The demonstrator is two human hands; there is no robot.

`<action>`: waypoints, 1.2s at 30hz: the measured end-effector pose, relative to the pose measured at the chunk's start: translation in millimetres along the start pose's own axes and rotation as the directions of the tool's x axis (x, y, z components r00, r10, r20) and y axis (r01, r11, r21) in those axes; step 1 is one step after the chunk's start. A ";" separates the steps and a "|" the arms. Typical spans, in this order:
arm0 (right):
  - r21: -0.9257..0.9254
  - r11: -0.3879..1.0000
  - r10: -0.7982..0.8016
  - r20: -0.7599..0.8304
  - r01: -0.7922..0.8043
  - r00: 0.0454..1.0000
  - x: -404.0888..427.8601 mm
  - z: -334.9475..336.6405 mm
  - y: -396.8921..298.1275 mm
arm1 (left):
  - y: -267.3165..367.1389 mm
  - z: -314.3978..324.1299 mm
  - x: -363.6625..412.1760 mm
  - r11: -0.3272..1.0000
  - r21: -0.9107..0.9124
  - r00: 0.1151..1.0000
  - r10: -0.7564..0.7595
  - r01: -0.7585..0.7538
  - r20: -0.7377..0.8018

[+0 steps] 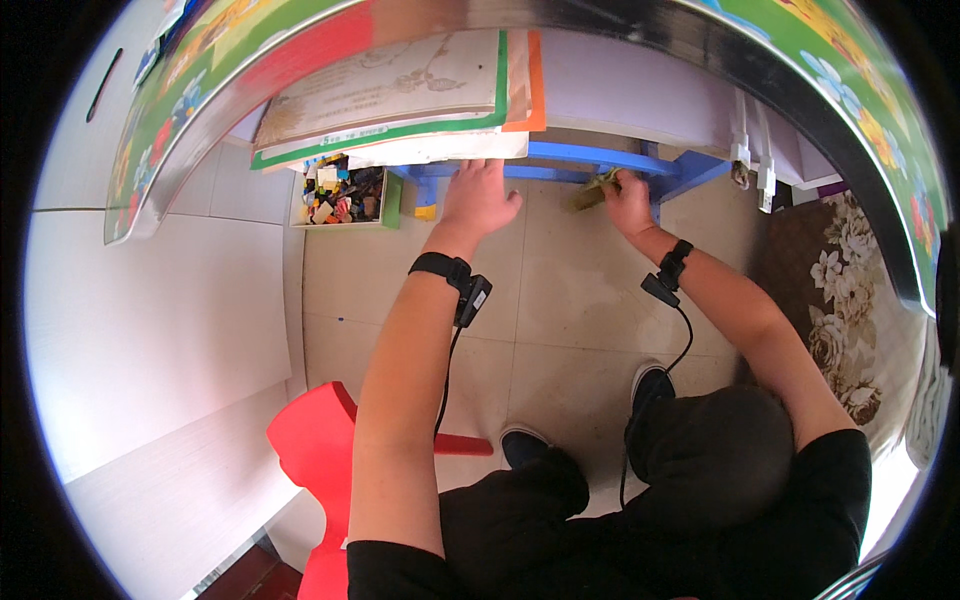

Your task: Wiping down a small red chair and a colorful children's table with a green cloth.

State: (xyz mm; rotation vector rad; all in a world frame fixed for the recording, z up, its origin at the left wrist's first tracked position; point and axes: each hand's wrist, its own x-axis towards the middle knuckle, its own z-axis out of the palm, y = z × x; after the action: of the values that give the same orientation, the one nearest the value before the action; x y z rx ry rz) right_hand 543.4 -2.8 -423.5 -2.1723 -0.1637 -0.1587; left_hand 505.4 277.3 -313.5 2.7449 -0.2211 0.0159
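My left hand reaches up to the lower edge of a stack of papers and booklets under the table; its fingertips are hidden there, with the thumb apart. My right hand grips a crumpled greenish-yellow cloth beside the blue table leg frame. Above both hands curves the table edge, under a green patterned cover.
A box of small toy bricks stands left on the tiled floor. A red plastic chair is beside my left arm. White cable plugs hang at the right, near a flowered brown fabric. White cabinets line the left.
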 end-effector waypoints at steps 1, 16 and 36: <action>-0.180 0.969 -0.174 -0.025 0.167 0.984 3.8 -2.7 10.2 | 3.4 1.2 2.9 1.000 0.003 1.000 0.013 -0.013 -0.018; -0.350 0.874 -0.372 -0.039 0.336 0.927 11.9 -2.8 17.8 | 3.6 -0.6 5.9 1.000 0.022 1.000 0.005 -0.005 0.009; 0.203 0.972 -0.150 0.174 0.114 0.973 19.6 3.4 37.6 | 37.8 -37.5 11.1 0.984 0.130 0.894 -0.168 0.124 0.415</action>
State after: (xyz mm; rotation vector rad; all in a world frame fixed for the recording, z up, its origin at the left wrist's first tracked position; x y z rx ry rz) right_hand 569.5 -20.2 -452.2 -1.9815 -0.4167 -0.0112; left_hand 511.1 255.3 -264.1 2.8245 -0.1301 -0.6356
